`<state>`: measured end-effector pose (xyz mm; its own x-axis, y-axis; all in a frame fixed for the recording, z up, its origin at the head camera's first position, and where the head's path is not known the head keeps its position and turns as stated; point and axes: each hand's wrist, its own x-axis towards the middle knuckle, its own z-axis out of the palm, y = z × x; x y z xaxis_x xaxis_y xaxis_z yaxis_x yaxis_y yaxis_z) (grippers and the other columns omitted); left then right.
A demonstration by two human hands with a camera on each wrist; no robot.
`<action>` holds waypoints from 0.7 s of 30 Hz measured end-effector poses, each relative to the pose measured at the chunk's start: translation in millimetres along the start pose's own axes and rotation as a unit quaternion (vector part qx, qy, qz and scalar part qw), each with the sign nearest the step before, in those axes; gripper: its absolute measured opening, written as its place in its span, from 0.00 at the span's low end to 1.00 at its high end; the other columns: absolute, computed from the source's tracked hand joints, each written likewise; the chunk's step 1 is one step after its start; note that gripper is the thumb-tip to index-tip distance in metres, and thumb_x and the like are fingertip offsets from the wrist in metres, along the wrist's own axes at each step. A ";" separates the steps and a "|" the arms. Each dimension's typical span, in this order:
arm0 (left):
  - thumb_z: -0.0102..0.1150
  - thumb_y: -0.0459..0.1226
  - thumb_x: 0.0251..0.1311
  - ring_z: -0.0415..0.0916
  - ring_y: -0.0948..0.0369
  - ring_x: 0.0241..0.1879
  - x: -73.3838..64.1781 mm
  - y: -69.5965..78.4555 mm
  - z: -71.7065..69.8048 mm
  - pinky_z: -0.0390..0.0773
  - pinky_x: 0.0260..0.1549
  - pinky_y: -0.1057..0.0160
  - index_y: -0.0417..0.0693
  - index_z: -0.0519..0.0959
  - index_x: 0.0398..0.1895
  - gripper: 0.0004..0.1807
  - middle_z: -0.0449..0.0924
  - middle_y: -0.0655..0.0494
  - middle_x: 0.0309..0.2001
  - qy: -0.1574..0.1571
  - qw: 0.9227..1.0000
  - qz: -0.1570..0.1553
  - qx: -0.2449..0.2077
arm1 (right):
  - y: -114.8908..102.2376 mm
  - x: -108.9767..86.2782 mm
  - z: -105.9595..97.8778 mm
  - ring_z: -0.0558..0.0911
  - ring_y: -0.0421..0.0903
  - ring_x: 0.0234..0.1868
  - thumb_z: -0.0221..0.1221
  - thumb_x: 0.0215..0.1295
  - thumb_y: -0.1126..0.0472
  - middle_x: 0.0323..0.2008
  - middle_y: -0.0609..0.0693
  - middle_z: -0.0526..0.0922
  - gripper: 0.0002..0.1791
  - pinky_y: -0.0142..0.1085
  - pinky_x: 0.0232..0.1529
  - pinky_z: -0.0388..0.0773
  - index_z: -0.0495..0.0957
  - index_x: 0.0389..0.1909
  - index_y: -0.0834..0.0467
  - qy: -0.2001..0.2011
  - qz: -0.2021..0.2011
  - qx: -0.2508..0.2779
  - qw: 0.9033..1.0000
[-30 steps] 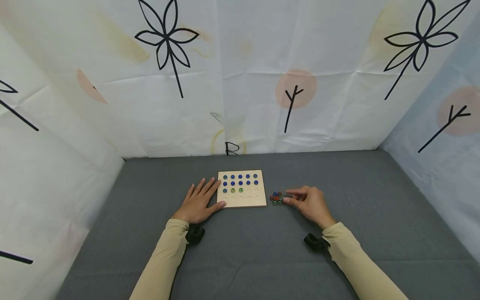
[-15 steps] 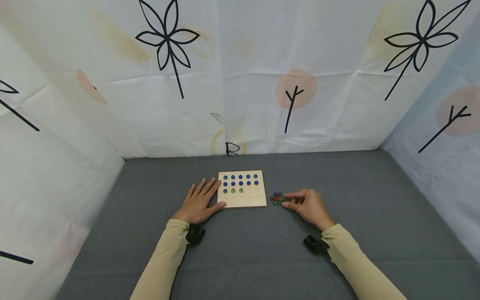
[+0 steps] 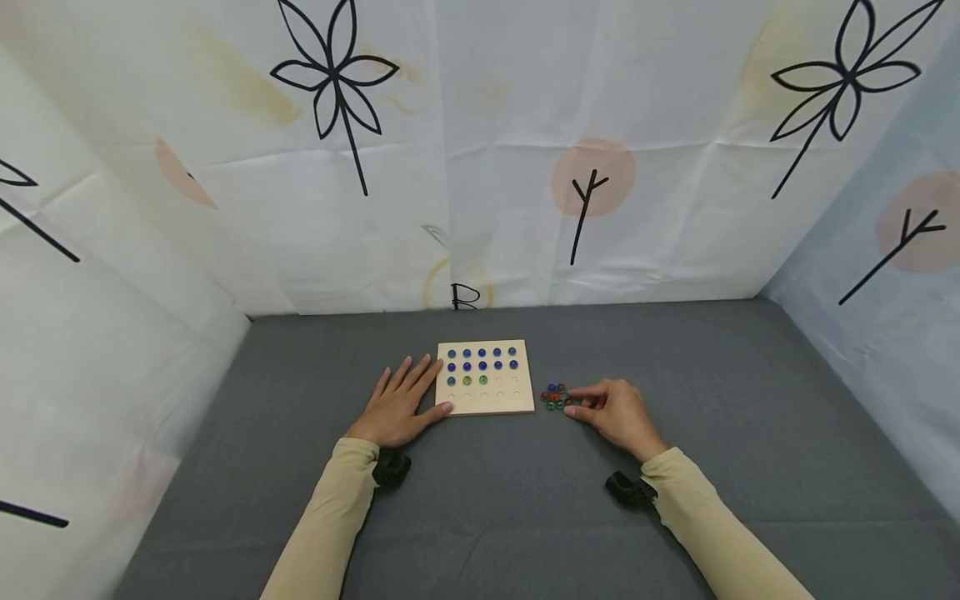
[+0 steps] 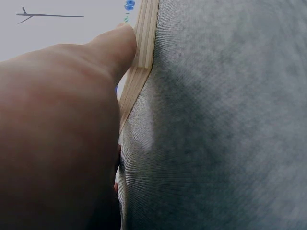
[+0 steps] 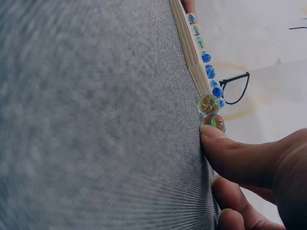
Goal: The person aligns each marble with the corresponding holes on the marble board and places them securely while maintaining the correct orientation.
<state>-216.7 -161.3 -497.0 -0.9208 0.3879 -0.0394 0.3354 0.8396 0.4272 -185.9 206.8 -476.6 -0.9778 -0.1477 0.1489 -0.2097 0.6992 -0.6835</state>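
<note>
A pale wooden board (image 3: 491, 405) with rows of round hollows lies on the grey cloth. Blue marbles (image 3: 482, 366) fill its two back rows; in the third row sit a blue one and two green ones (image 3: 467, 381). My left hand (image 3: 392, 412) lies flat with fingers spread, fingertips and thumb at the board's left side. Right of the board is a small cluster of blue, red and green glass marbles (image 3: 552, 395). At its right edge my right hand (image 3: 618, 417) pinches a clear marble with coloured swirls (image 5: 214, 121) between thumb and forefinger; another swirled marble (image 5: 208, 104) is beside it.
Grey cloth (image 3: 480, 517) covers the table. White fabric walls (image 3: 510, 233) with printed plants stand behind it and at both sides. A black wrist camera (image 3: 391, 468) sits at the left cuff, another camera (image 3: 631, 489) at the right.
My right hand has lowered slightly and drawn its thumb and forefinger in around a marble at the cluster's right edge. The left hand and the board stay in place.
</note>
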 end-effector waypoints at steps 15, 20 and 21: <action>0.50 0.63 0.71 0.35 0.46 0.80 -0.9 2.4 -1.8 0.30 0.76 0.40 0.56 0.49 0.83 0.45 0.44 0.51 0.82 -0.002 1.000 -0.005 -0.001 | 0.4 -1.3 0.8 0.73 0.40 0.22 0.75 0.57 0.63 0.25 0.45 0.80 0.10 0.33 0.21 0.69 0.91 0.40 0.60 0.009 -0.015 -0.002 1.000; 0.50 0.63 0.71 0.35 0.46 0.80 -1.0 2.4 -1.4 0.30 0.76 0.40 0.56 0.50 0.83 0.45 0.45 0.51 0.82 0.000 1.000 -0.004 -0.001 | -0.5 -0.9 0.6 0.73 0.40 0.22 0.74 0.57 0.63 0.25 0.45 0.80 0.10 0.33 0.21 0.69 0.91 0.40 0.60 0.009 -0.012 -0.003 1.000; 0.50 0.63 0.71 0.35 0.46 0.80 -1.1 2.4 -1.2 0.30 0.76 0.40 0.56 0.50 0.83 0.45 0.45 0.51 0.82 0.000 1.000 -0.003 -0.001 | -0.7 -0.9 0.5 0.73 0.40 0.22 0.74 0.57 0.63 0.25 0.45 0.80 0.10 0.33 0.21 0.69 0.91 0.40 0.60 0.009 -0.012 -0.003 1.000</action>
<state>-215.1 -160.2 -494.9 -0.9230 0.3824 -0.0428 0.3288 0.8415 0.4288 -184.8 206.1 -476.7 -0.9720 -0.1521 0.1789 -0.2337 0.6997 -0.6751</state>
